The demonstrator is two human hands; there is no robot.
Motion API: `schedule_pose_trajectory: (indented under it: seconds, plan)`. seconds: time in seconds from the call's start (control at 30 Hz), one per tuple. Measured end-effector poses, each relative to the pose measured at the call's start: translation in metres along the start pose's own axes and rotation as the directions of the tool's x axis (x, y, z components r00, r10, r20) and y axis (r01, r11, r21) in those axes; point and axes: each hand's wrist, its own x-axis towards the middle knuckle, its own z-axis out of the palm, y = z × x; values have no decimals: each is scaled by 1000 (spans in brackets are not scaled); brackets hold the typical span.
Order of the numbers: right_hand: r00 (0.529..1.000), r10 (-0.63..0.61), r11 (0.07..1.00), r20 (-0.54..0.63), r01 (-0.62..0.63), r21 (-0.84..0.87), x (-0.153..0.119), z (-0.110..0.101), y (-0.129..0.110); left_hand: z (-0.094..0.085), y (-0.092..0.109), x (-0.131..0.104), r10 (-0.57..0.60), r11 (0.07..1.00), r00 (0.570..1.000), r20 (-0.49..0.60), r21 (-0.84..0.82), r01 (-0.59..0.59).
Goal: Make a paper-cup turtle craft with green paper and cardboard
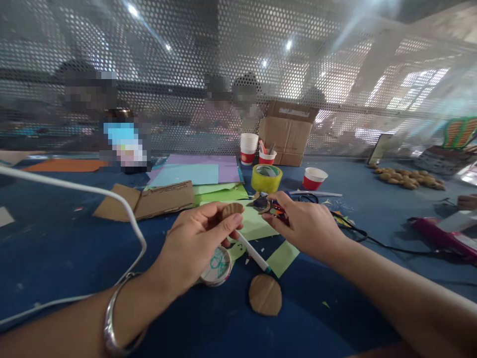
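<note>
My left hand [203, 231] pinches a small brown cardboard piece [233, 209] between thumb and fingers. To its right, my right hand [298, 219] has its thumb and fingers around dark-jawed pliers [262, 203] with partly hidden orange and dark handles; the jaws point toward the cardboard piece without touching it. Below my left hand lie a round white lid-like piece with green drawing [216, 266] and a white marker with a green end [254, 253]. A round cardboard disc [266, 295] rests nearer the front. Light green paper [257, 223] lies beneath the hands.
Yellow tape [266, 178], paper cups [314, 178], a cardboard box [286, 134] and coloured sheets [186, 173] stand or lie behind. Folded cardboard [164, 200] and a white cable [126, 204] are left. A magenta tool [439, 236] and another person's hand [467, 202] are right.
</note>
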Motion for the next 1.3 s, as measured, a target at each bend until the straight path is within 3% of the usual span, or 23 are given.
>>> schedule_pose_trajectory:
  seconds: [0.23,0.4,0.5,0.57,0.7,0.9,1.3]
  plan:
    - [999,-44,998,0,44,-43,-2,-2,2,1,1,-3,13,999,1000,25,51,-14]
    - [996,-82,995,-30,83,50,-6,-1,-3,4,1,-4,-45,999,995,88,21,43]
    - [998,-35,983,-46,42,178,-6,-3,-3,3,-1,-2,-34,999,998,62,-5,34]
    - [998,16,938,-66,8,346,-6,-5,-3,3,-2,-1,-36,997,998,52,-63,39]
    - [1000,14,753,-16,0,658,-8,-8,-9,6,-3,-1,-111,969,991,72,-214,124]
    - [992,-89,565,85,-20,825,-12,-4,-20,13,2,-6,-167,926,979,113,-323,195]
    - [973,-212,548,89,43,836,-13,-6,-21,14,6,-13,-154,937,971,184,-285,203]
